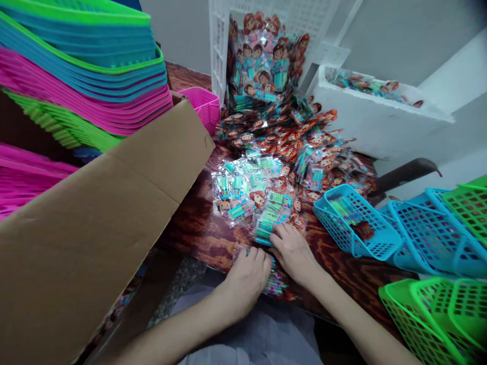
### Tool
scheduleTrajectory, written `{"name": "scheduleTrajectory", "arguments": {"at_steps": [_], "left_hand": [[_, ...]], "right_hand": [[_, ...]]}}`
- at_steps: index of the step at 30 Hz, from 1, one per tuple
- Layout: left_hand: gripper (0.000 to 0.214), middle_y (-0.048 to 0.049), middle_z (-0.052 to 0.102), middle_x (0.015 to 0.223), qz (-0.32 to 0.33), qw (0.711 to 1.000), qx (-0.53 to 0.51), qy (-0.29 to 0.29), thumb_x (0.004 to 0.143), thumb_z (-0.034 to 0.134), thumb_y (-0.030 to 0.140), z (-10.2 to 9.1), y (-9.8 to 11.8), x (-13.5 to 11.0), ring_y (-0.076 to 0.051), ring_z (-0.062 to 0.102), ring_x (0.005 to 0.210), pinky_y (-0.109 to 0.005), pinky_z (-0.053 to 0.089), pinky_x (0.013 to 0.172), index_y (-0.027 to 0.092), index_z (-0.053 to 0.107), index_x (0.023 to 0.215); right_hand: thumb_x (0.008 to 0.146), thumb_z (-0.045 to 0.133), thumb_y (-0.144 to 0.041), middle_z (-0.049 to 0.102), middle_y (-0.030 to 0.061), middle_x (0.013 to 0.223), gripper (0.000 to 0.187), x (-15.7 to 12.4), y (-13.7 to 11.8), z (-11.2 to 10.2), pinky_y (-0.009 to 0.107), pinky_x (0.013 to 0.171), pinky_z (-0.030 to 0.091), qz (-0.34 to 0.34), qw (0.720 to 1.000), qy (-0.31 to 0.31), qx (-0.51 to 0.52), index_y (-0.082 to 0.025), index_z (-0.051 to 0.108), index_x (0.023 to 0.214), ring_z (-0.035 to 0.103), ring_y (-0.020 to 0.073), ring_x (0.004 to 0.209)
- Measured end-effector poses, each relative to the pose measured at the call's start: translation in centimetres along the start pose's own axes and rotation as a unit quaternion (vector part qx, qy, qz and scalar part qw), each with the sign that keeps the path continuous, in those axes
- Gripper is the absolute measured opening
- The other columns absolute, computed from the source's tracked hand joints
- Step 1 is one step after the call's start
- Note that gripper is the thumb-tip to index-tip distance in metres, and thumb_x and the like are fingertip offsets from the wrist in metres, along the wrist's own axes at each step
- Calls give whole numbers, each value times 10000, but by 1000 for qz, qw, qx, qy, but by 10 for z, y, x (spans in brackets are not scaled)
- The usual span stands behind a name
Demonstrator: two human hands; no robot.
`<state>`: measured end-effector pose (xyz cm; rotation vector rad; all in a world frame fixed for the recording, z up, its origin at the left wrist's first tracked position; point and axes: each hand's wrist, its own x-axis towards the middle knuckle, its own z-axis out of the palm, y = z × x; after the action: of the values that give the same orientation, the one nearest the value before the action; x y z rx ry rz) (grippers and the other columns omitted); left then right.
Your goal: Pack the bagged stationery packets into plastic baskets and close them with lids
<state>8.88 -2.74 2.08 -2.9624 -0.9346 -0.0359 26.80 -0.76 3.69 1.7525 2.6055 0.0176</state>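
Note:
My left hand [249,274] is closed over a bundle of small clear plastic packets [276,284] at the table's near edge; its fingertips curl down out of sight. Just right of it, my right hand [293,252] has its fingers bent and pinched on the near end of a plastic packet [265,228] with green sticks inside. Beyond both hands lies a loose spread of similar shiny packets [238,187], printed with cartoon figures. A large heap of packets [274,137] rises behind that spread.
On the left, a cardboard box [114,203] holds stacked baskets [95,86]. A pink basket [205,106] and a white crate [218,56] stand behind. At right are a foam box [365,111], a blue basket [355,218] with packets inside, and green baskets [422,314].

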Motion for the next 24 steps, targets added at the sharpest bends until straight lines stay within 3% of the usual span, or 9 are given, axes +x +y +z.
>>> {"name": "scheduleTrajectory", "arguments": {"at_steps": [9, 15, 18, 21, 24], "left_hand": [[339, -137, 580, 1063, -6, 1000, -18, -5, 930, 406, 131, 0, 0, -1, -285, 550, 980, -451, 455, 915, 70, 521, 1244], [356, -148, 599, 1137, -18, 999, -40, -3, 937, 413, 123, 1, 0, -2, -288, 559, 1048, -455, 444, 979, 66, 529, 1268], [353, -139, 593, 1190, -19, 998, -52, 21, 944, 445, 156, 4, -1, -4, -291, 535, 1139, -462, 372, 1085, 76, 542, 1273], [345, -137, 555, 1296, -21, 996, -48, 66, 961, 462, 208, 5, -3, -6, -318, 434, 1310, -505, 252, 1169, 113, 551, 1281], [301, -170, 378, 1512, -9, 995, -37, 97, 973, 461, 256, 5, -7, -4, -365, 235, 1458, -582, 167, 1182, 135, 576, 1223]], "right_hand": [[895, 655, -192, 582, 95, 1093, 59, -8, 5, 4, 373, 873, 405, -28, 998, -1, 61, -168, 613, 927, 525, 251, 1014], [923, 600, -196, 605, 74, 975, 22, -9, 7, 5, 387, 821, 438, -27, 996, -10, 85, -183, 616, 914, 549, 253, 917], [931, 566, -162, 633, 102, 1064, 261, -11, 8, 5, 405, 880, 457, -22, 990, -3, 136, -172, 584, 1191, 573, 268, 1000], [924, 555, -133, 617, 126, 1235, 528, -15, 9, 6, 401, 981, 447, -1, 976, 6, 216, -175, 414, 1431, 569, 256, 1138], [924, 564, -158, 643, 94, 1193, 366, -19, 10, 3, 375, 969, 461, 12, 959, -37, 281, -211, 574, 1286, 589, 240, 1117]]}}
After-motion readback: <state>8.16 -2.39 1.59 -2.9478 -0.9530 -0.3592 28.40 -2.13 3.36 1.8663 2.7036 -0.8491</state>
